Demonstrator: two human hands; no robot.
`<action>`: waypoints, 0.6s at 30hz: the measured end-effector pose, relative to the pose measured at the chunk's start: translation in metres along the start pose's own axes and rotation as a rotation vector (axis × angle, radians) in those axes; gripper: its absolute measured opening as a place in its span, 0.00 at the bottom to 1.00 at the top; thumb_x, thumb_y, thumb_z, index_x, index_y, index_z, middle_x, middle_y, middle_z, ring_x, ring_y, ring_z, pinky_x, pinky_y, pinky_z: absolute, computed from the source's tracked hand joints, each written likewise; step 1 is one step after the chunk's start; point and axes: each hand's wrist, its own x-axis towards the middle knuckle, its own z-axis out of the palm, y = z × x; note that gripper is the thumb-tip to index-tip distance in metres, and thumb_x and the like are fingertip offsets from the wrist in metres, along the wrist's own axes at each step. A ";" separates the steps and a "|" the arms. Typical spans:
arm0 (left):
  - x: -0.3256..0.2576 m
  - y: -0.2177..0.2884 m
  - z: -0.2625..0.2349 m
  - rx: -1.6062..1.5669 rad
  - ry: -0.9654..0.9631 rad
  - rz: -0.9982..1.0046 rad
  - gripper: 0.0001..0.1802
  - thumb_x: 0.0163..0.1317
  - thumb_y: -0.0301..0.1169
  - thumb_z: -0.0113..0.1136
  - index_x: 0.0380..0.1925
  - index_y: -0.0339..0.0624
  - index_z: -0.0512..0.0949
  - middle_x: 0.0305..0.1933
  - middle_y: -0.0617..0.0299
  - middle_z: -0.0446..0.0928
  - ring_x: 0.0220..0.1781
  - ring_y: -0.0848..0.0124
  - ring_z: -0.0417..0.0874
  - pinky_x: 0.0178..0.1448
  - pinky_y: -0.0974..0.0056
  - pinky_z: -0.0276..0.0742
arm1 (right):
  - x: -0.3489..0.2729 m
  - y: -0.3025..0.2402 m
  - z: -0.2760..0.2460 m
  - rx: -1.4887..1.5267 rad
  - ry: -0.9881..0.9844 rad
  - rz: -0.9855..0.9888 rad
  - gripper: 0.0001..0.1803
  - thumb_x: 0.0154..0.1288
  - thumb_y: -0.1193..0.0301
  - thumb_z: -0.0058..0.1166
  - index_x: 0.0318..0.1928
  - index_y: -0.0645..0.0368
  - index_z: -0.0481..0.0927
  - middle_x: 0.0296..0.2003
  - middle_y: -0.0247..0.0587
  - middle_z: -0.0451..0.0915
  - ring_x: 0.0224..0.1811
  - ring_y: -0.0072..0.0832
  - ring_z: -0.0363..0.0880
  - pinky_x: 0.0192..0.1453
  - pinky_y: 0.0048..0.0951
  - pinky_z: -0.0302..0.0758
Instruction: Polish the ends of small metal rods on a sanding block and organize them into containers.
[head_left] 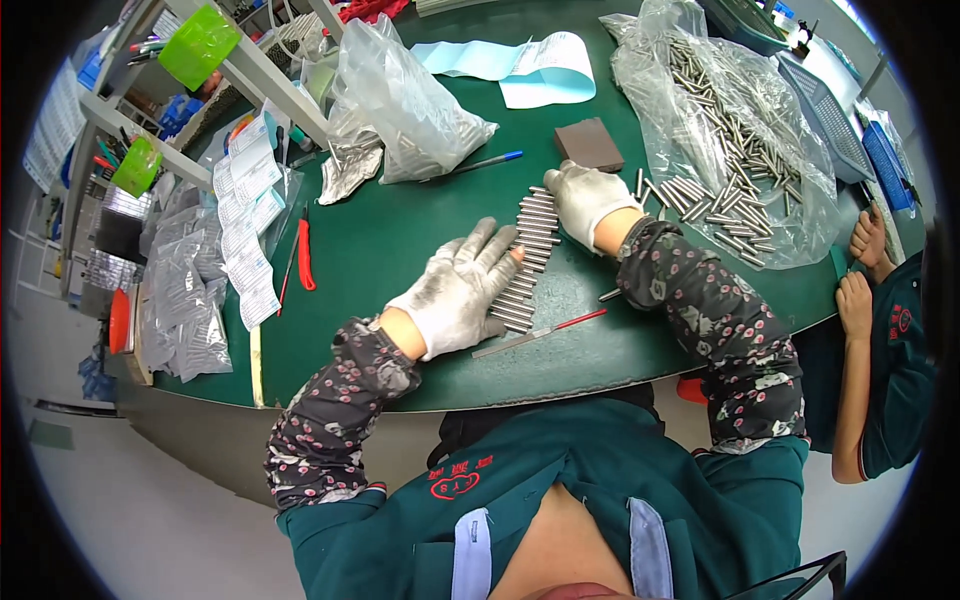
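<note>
A row of short metal pins (536,240) lies side by side on the green table, running from near the front edge up toward a brown block (589,145). My left hand (455,285), in a worn white glove with a bare fingertip showing, rests flat along the row's left side, fingers stretched. At the row's far right end is my right hand (590,205), also gloved, its fingers curled down just below the block; whatever they hold is hidden. A thin file with a red handle (580,318) lies below the row. One loose pin (610,295) sits to its right.
An opened clear bag (800,225) spills many pins at right. Behind are a filled plastic bag (400,110), a blue-capped pen (488,162) and a blue-white paper (550,75). Red-handled pliers (305,255), paper strips (245,215) and bags (185,300) lie left. A co-worker's hands (862,270) are at right.
</note>
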 end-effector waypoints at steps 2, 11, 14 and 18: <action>0.005 0.000 0.011 0.015 0.004 0.023 0.42 0.43 0.42 0.62 0.57 0.34 0.59 0.64 0.44 0.53 0.66 0.48 0.52 0.65 0.50 0.52 | 0.002 -0.003 0.001 0.026 -0.047 0.019 0.12 0.55 0.74 0.44 0.40 0.61 0.73 0.41 0.50 0.74 0.42 0.42 0.76 0.46 0.36 0.73; 0.014 0.002 0.021 0.095 0.105 0.051 0.38 0.48 0.40 0.55 0.58 0.32 0.57 0.63 0.40 0.52 0.67 0.48 0.50 0.67 0.47 0.43 | -0.006 -0.015 0.009 0.154 -0.094 -0.098 0.12 0.54 0.71 0.48 0.39 0.61 0.73 0.40 0.50 0.74 0.42 0.43 0.75 0.44 0.36 0.73; 0.023 -0.003 0.023 0.062 0.135 0.067 0.43 0.47 0.39 0.55 0.61 0.34 0.48 0.63 0.37 0.49 0.66 0.44 0.50 0.67 0.45 0.44 | -0.011 -0.019 0.005 0.201 -0.146 -0.091 0.12 0.54 0.69 0.48 0.39 0.60 0.73 0.39 0.51 0.74 0.42 0.43 0.75 0.44 0.37 0.72; 0.026 -0.009 0.024 -0.026 0.195 0.057 0.43 0.44 0.36 0.56 0.60 0.31 0.51 0.59 0.36 0.55 0.62 0.45 0.58 0.66 0.51 0.50 | -0.016 -0.006 0.015 0.283 -0.100 -0.178 0.12 0.55 0.70 0.45 0.40 0.61 0.73 0.38 0.51 0.75 0.41 0.46 0.74 0.45 0.39 0.71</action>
